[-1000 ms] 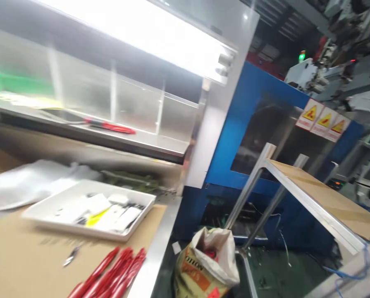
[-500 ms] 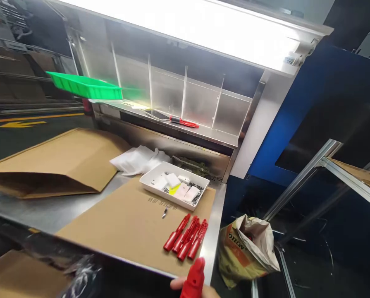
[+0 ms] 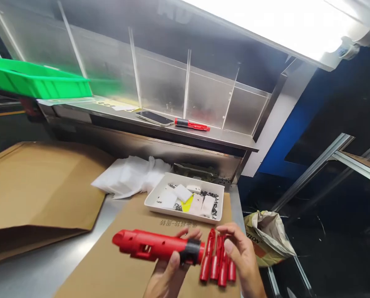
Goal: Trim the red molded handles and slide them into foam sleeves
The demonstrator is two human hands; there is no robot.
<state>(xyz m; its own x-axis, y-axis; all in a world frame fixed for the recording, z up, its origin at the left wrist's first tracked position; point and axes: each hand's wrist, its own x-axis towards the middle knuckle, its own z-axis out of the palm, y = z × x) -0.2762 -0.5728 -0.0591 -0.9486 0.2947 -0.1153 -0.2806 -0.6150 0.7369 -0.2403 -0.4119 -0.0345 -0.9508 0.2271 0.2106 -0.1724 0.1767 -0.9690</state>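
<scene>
My left hand (image 3: pixel 165 281) is closed round a red plastic tube (image 3: pixel 147 245) with a black band at its right end. It holds the tube level above a brown cardboard sheet (image 3: pixel 116 273). My right hand (image 3: pixel 246 263) is just right of the tube's black end, with its fingers curled, apart and holding nothing. Beneath my hands, several similar red pieces (image 3: pixel 217 265) lie side by side on the cardboard. A white tray (image 3: pixel 160 207) of small white, yellow and black parts sits just beyond them.
A folded cardboard box (image 3: pixel 42 190) lies at the left, with white plastic bags (image 3: pixel 129 176) behind the tray. The steel shelf carries a phone (image 3: pixel 153 118), a red tool (image 3: pixel 192 125) and a green tray (image 3: pixel 39 82). A paper sack (image 3: pixel 270 240) stands on the floor at the right.
The view swung left and down onto the bench. The red tube rose from the bottom edge into full view in my left hand, and my right hand came in beside it.
</scene>
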